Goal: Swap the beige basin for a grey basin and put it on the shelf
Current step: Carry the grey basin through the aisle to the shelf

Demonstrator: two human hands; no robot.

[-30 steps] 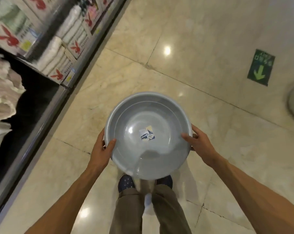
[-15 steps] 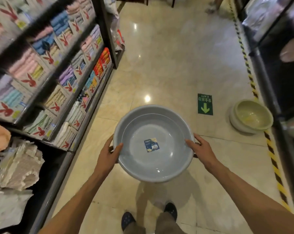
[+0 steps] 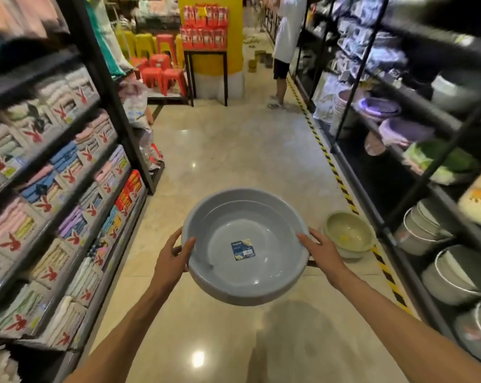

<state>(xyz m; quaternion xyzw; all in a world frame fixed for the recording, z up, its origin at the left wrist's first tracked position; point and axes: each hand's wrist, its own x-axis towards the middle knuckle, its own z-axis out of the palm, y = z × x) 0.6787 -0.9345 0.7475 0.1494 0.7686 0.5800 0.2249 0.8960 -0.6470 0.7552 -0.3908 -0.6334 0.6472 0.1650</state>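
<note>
thumbs (image 3: 303,238) over rim | grey basin (image 3: 244,246) between left hand (image 3: 170,262), right hand (image 3: 322,251)

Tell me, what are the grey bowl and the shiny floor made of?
The grey basin looks like smooth moulded plastic: even colour, soft sheen, a paper sticker inside. The floor looks like polished stone or marble-look tile: pale veining, thin joints, mirror-like light spots. Neither is certain from looks alone.

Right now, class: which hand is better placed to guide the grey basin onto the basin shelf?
Right hand: it grips the grey basin on the side nearest the basin shelf; the left hand faces the towels.
</note>
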